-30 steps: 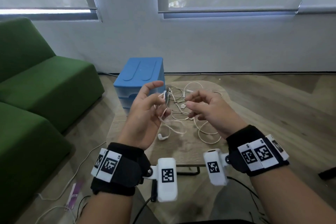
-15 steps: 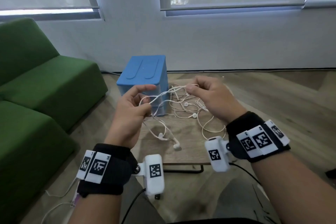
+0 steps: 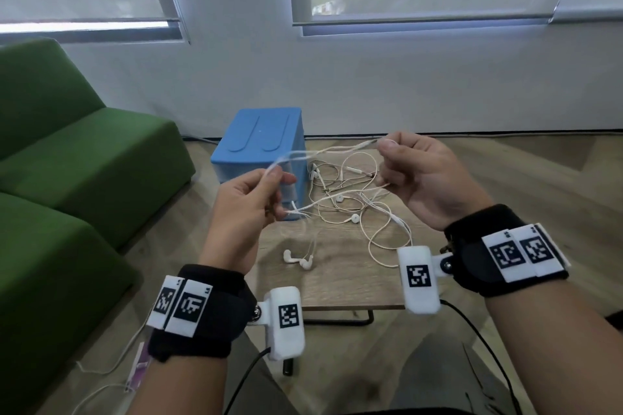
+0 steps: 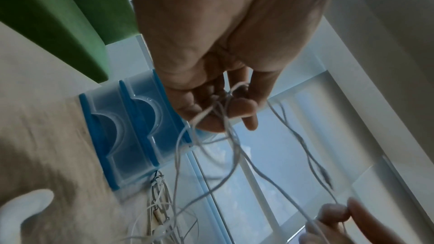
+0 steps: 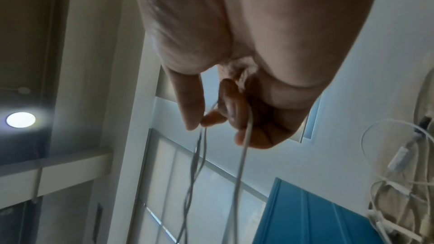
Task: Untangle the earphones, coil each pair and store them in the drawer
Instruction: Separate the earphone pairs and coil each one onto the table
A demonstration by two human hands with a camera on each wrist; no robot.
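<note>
A tangle of white earphones [image 3: 350, 192] lies on the small wooden table [image 3: 337, 283], beside a blue drawer unit [image 3: 259, 145] whose two drawer fronts [image 4: 131, 136] look closed. My left hand [image 3: 266, 192] pinches earphone cords [image 4: 225, 110] in curled fingers above the table. My right hand [image 3: 397, 158] pinches the same cord [image 5: 204, 136] between thumb and forefinger, higher and to the right. A strand [image 3: 323, 153] stretches between both hands. Two earbuds [image 3: 298, 259] dangle down onto the table below my left hand.
A green sofa [image 3: 67, 178] fills the left side. A white wall with windows stands behind the table. A loose white cable [image 3: 111, 371] and a small pink item lie on the wooden floor at lower left.
Both hands have risen and drawn apart, lifting one cord out of the pile and stretching it between them. The earbuds below my left hand now trail on the table.
</note>
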